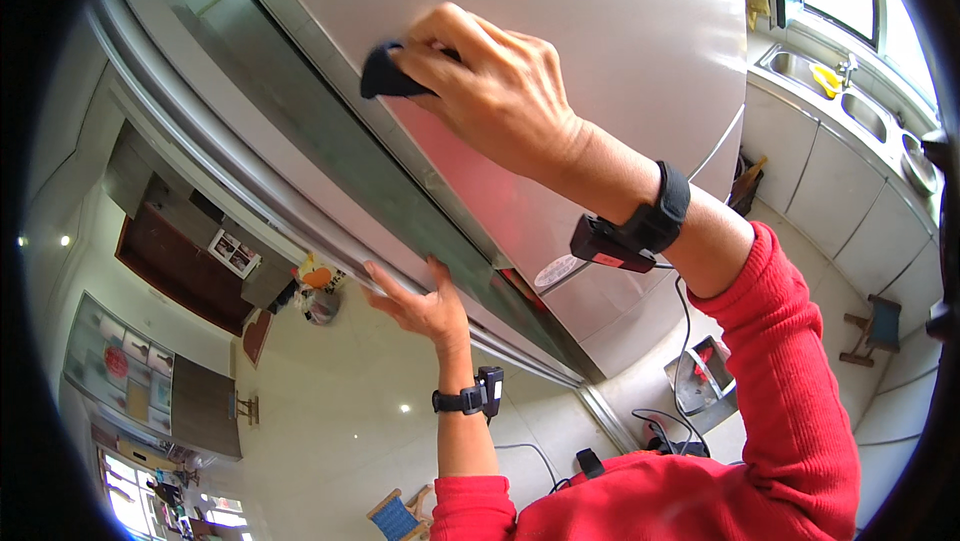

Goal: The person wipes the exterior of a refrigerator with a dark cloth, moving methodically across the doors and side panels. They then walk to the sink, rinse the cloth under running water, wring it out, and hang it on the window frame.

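My right hand [495, 83] is closed around a dark cloth [391, 76], near the side edge of a large glossy pale panel [622, 38] that looks like a refrigerator. Lower and to the left, my left hand [424, 308] rests with spread fingers on the metal-trimmed edge of a sliding door [300, 218]. Between the two hands runs the door's greenish glass pane [330, 158]. Each wrist wears a black strap with a small box, and cables hang from them.
A double sink [795, 68] with a yellow item stands under a window at the upper right. Small folding stools, one at right [874, 331] and one at the bottom [397, 515], stand on the floor. An open container [701, 376] and loose black cables lie near my body.
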The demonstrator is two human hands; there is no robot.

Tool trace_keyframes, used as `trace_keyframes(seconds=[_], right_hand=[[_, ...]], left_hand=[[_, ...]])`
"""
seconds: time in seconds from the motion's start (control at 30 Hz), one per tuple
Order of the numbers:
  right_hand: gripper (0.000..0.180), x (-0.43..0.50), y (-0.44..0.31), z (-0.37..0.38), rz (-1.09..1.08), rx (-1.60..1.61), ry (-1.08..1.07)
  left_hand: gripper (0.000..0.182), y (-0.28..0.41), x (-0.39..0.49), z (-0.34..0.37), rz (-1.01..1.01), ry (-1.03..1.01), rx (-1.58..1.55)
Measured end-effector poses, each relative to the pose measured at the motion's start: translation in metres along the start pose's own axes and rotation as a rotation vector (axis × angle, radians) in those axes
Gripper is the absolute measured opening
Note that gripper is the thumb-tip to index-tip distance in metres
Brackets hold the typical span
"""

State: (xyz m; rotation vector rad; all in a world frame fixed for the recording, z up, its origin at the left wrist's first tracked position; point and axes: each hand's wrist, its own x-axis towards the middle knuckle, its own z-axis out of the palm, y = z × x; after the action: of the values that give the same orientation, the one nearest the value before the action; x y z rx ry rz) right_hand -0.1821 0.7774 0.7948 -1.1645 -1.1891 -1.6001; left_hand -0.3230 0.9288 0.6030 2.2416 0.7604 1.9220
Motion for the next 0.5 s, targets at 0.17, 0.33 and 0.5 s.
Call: trace_keyframes(seconds=[0.17, 0.33, 0.5], right_hand=[[0.021, -0.083, -0.02, -0.033, -0.047, 0.072, -0.281], [0.024, -0.174, -0.054, -0.094, 0.092, 0.132, -0.722], [0.024, -0.203, -0.075, -0.144, 1.977, 1.44, -0.325]], left_hand=[[0.085, -0.002, -0.001, 0.0, 0.025, 0.024, 0.041], [0.086, 0.0, 0.001, 0.002, 0.057, 0.038, 0.03], [0.094, 0.003, 0.001, 0.001, -0.022, 0.017, 0.05]])
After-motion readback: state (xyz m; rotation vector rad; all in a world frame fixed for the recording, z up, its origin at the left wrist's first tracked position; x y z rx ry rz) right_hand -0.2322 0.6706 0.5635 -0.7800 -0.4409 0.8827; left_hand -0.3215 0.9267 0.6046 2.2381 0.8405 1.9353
